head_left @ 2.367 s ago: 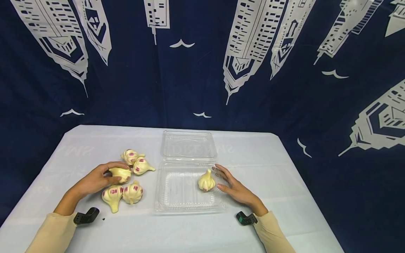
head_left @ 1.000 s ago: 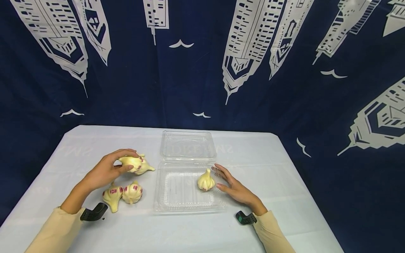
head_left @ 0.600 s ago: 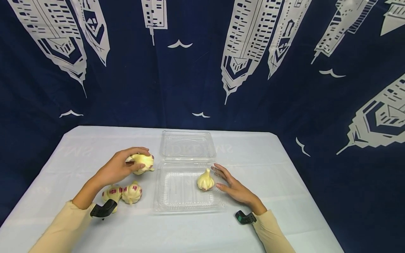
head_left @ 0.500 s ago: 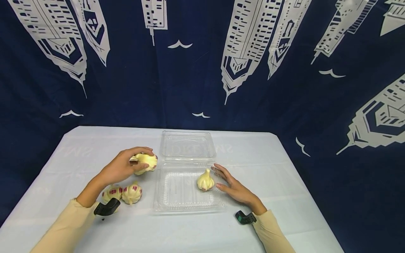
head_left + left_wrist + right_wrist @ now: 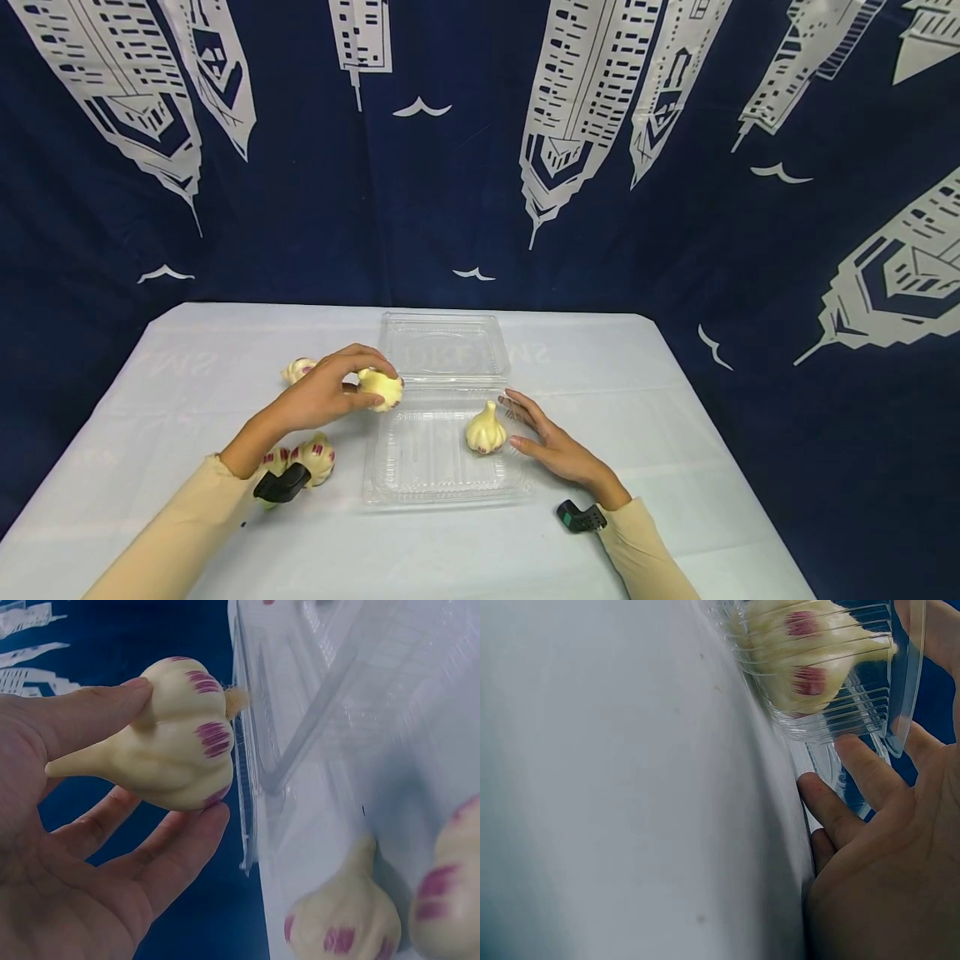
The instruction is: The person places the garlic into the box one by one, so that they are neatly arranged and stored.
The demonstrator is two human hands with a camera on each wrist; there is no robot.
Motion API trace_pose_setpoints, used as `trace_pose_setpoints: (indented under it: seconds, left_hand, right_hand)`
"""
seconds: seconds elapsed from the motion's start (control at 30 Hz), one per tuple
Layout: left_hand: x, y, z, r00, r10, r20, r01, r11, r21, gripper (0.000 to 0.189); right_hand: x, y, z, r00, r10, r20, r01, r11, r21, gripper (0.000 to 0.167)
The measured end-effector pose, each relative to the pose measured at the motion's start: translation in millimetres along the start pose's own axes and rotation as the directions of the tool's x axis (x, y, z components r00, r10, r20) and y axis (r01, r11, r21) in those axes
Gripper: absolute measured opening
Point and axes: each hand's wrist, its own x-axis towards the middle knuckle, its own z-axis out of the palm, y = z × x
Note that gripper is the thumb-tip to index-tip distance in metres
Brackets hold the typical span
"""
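In the head view my left hand (image 5: 324, 393) holds a garlic bulb (image 5: 381, 388) over the left back corner of an open clear plastic container (image 5: 420, 454). The left wrist view shows thumb and fingers around this purple-streaked bulb (image 5: 180, 739), its stem toward the palm. A second garlic bulb (image 5: 486, 428) stands upright inside the container, stem up. My right hand (image 5: 558, 450) rests at the container's right side with relaxed fingers. From the right wrist, fingertips (image 5: 851, 750) show against the ribbed wall, with the bulb (image 5: 802, 660) visible through the plastic.
A garlic bulb (image 5: 298, 369) lies behind my left hand. Two more bulbs, one of them this garlic bulb (image 5: 317, 458), sit near the left forearm, partly hidden by the wrist camera (image 5: 282, 483). The container's lid (image 5: 442, 346) lies folded back on the white table (image 5: 600, 367).
My left hand has carried its garlic bulb from the left group, back and to the right, over the container's edge. The right hand and the bulb inside have stayed put.
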Motion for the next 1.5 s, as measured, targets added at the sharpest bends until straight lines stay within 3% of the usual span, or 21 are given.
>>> trace_pose_setpoints:
  seconds: [0.1,0.33,0.57,1.03,1.2,1.5]
  left_hand:
    - [7.6,2.8,4.5,0.999,0.010,0.036,-0.010,1.000,-0.005,0.031]
    - [24.6,3.1,18.6,0.983,0.099,0.153,-0.109,0.992,0.059,0.027]
    - [38.6,1.1,34.7,0.971,0.099,0.220,-0.116,0.991,0.066,0.024]
    - [53.2,3.8,59.4,0.967,0.088,0.241,-0.118,0.987,0.111,0.023]
    - [55.6,7.3,66.3,0.966,0.062,0.251,-0.103,0.983,0.152,0.024]
    - [58.9,10.5,77.0,0.976,0.028,0.215,-0.084,0.962,0.260,0.016]
  right_hand:
    - [-0.4,0,-1,1.000,0.000,-0.002,0.000,1.000,0.003,0.073]
    - [-1.3,-2,-1,1.000,-0.006,0.004,0.006,1.000,0.011,0.073]
    - [-0.8,-3,-1,1.000,-0.010,0.003,0.010,1.000,0.013,0.074]
    - [-0.4,-3,0,1.000,0.005,0.007,-0.005,0.999,0.035,0.073]
    - [-0.5,-2,0,1.000,0.001,0.006,-0.001,0.999,0.032,0.073]
    - [-0.3,-2,0,1.000,0.000,0.005,0.000,1.000,0.027,0.072]
